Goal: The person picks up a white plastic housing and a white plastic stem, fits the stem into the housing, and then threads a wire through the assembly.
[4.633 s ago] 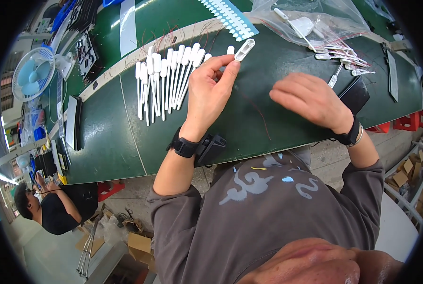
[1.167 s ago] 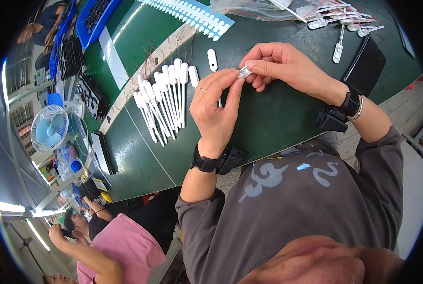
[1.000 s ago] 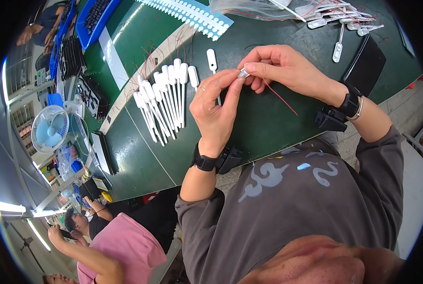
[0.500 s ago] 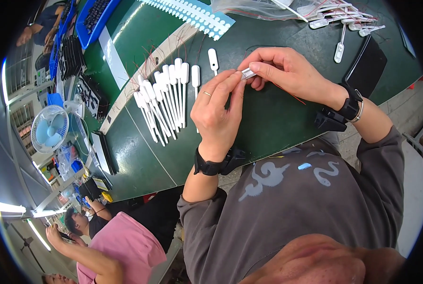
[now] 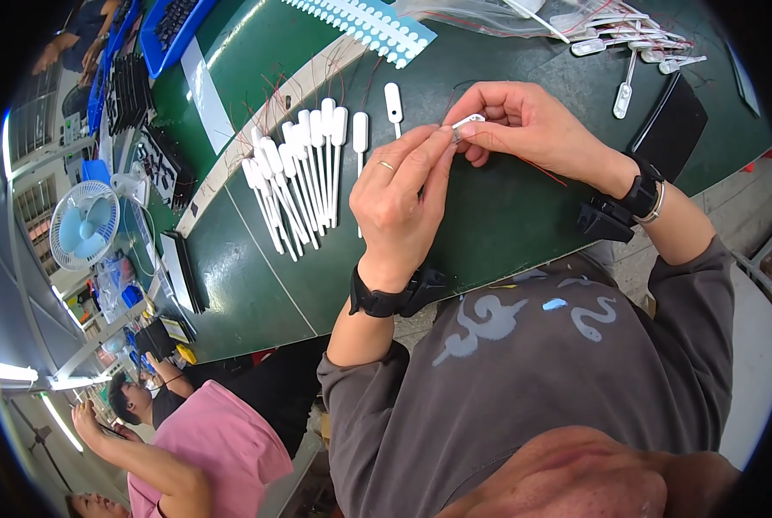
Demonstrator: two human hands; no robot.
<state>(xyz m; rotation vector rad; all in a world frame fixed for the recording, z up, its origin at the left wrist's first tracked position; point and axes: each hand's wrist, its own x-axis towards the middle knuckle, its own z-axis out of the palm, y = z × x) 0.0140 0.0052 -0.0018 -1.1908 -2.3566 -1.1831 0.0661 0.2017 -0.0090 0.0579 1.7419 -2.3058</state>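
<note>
Both hands meet over the green table, pinching a small white plastic housing (image 5: 469, 122) with an open, hollow head. My left hand (image 5: 398, 205) has its thumb and fingertips closed at the piece's lower end. On the other side, my right hand (image 5: 537, 134) grips the head between thumb and bent fingers, partly covering it. A thin red wire trails out below my right hand. Just left of my fingers lies a white paddle-headed stick with a dark hole (image 5: 393, 102). Beside that is another white paddle-headed stick (image 5: 360, 134), its shaft running toward my left hand.
A row of several white sticks (image 5: 304, 168) with red wires lies at left. Farther off are a light-blue sheet of white round stickers (image 5: 386, 33) and a blue bin (image 5: 163, 43). More wired housings (image 5: 632, 34) lie far right, near a black flat object (image 5: 669, 125). People sit at left.
The white housing has turned in my fingers, so more of its head shows past my right thumb. The whole view has shifted slightly; the sticks on the table lie as before.
</note>
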